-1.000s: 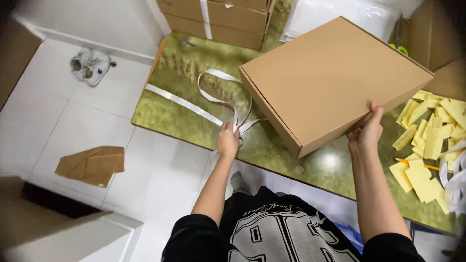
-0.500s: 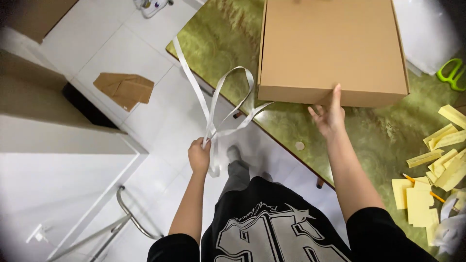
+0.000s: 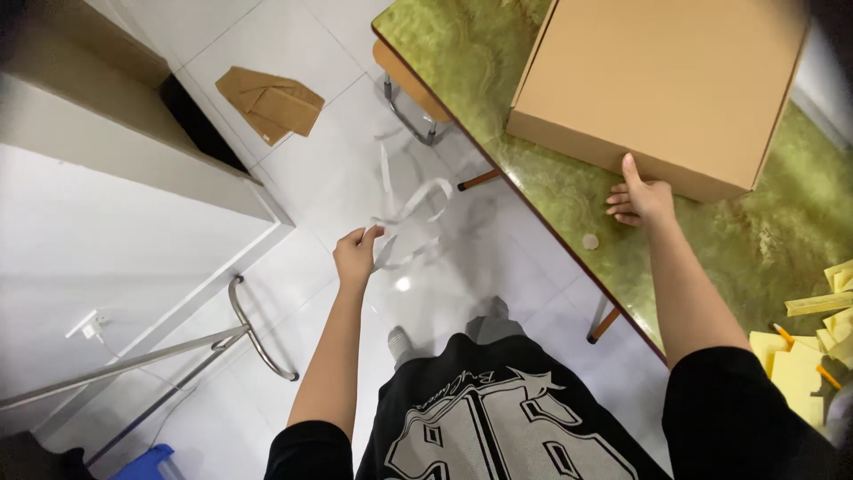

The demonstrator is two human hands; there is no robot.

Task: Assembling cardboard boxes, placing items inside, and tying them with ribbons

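My left hand (image 3: 355, 255) pinches a long white paper strip (image 3: 410, 212) that curls in loops in the air over the white floor, left of the table. My right hand (image 3: 641, 201) rests on the green marble-pattern table (image 3: 569, 191) with its fingers against the near side wall of a closed brown cardboard box (image 3: 662, 84). The box lies flat on the table top.
A pile of yellow paper slips (image 3: 813, 342) lies at the table's right end. A folded piece of brown cardboard (image 3: 269, 102) lies on the floor. A chair's metal legs (image 3: 410, 111) show under the table edge, and a chrome tube frame (image 3: 240, 333) stands at lower left.
My left hand has pulled the white strip off the table and down to the left over the floor. My right hand has slid along the box's near side.
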